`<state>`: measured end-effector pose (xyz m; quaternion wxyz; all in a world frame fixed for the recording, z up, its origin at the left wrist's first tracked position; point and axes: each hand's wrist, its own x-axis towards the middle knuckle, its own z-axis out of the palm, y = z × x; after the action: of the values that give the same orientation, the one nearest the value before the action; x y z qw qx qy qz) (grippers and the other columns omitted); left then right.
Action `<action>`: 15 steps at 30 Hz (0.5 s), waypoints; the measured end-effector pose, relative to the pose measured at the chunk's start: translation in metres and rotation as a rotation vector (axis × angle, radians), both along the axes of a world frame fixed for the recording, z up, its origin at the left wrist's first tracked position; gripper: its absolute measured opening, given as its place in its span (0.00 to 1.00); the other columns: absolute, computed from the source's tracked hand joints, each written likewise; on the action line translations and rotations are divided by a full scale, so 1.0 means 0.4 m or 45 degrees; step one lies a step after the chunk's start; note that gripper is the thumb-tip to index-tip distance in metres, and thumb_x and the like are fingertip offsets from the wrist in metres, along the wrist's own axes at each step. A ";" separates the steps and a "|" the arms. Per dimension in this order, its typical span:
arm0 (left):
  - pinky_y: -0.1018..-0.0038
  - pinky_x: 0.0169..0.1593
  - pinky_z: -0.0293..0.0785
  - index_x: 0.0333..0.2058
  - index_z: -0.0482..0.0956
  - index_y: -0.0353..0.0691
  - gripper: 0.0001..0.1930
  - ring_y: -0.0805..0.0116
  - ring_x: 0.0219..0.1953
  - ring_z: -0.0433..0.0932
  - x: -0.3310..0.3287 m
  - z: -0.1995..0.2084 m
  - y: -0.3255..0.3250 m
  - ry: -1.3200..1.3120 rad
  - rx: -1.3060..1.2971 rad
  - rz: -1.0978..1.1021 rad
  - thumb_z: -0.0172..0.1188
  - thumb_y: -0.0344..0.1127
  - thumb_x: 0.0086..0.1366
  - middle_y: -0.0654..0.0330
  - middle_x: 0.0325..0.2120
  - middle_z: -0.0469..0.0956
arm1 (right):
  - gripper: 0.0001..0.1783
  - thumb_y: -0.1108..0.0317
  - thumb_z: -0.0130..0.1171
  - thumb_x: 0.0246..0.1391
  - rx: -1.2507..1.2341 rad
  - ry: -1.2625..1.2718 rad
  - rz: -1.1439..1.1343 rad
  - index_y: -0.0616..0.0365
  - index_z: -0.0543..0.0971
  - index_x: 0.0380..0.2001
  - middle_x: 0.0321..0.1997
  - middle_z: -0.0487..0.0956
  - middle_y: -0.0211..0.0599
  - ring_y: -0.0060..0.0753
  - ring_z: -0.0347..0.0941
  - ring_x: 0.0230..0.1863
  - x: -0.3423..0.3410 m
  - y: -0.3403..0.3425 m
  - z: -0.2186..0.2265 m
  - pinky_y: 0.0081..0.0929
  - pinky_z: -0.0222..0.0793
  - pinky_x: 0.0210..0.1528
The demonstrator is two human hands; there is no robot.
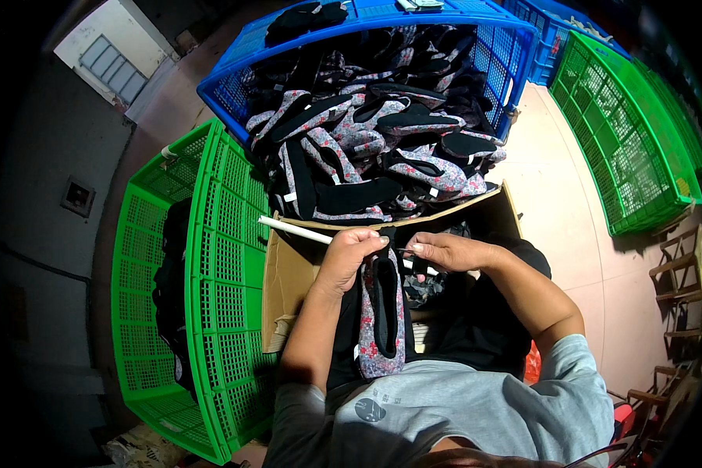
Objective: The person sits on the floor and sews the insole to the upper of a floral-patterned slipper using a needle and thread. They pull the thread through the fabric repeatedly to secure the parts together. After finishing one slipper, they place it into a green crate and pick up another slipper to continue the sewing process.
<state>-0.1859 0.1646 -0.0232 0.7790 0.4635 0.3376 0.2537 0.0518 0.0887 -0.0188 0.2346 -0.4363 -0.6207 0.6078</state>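
- The floral slipper (382, 312) is held over the lap, toe toward the body, its opening facing up.
- Its far end is pinched between thumb and fingers of the left hand (351, 256).
- Just beside that end, the thumb and fingers of the right hand (447, 251) are closed on a thin dark item (405, 250); whether it is a tool or a strip cannot be told.
- The step in hand is judged to be close work at the slipper's far end; for the next move, a steady left grip and a careful right-hand pinch seem called for.
- Behind the hands, a white tube (296, 228) is laid across the cardboard box (287, 292).
- Beyond it, the blue crate (515, 74) is heaped with a pile of similar slippers (359, 144).
- Dark items are held in the left green crate (230, 288).
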 end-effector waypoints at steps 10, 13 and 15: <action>0.83 0.29 0.68 0.26 0.79 0.37 0.05 0.81 0.22 0.73 0.024 -0.011 -0.014 -0.040 -0.042 0.103 0.61 0.28 0.62 0.67 0.21 0.78 | 0.15 0.54 0.48 0.69 -0.194 0.281 -0.049 0.54 0.71 0.41 0.29 0.75 0.24 0.11 0.58 0.24 -0.023 0.000 0.010 0.15 0.54 0.26; 0.83 0.29 0.68 0.25 0.79 0.37 0.06 0.81 0.23 0.73 0.026 -0.017 -0.013 -0.042 -0.055 0.102 0.61 0.28 0.62 0.67 0.22 0.78 | 0.14 0.54 0.49 0.69 -0.191 0.341 -0.077 0.54 0.71 0.40 0.28 0.74 0.24 0.11 0.59 0.24 -0.032 0.004 -0.015 0.14 0.54 0.26; 0.83 0.29 0.69 0.25 0.79 0.37 0.06 0.81 0.23 0.73 0.028 -0.018 -0.013 -0.039 -0.060 0.102 0.61 0.28 0.62 0.67 0.22 0.78 | 0.14 0.54 0.49 0.69 -0.199 0.357 -0.089 0.54 0.71 0.39 0.28 0.73 0.24 0.11 0.60 0.24 -0.037 0.004 -0.007 0.14 0.54 0.26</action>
<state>-0.1748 0.1593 -0.0303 0.7841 0.4272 0.3498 0.2836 0.0369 0.0904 -0.0218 0.3052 -0.3855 -0.5170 0.7007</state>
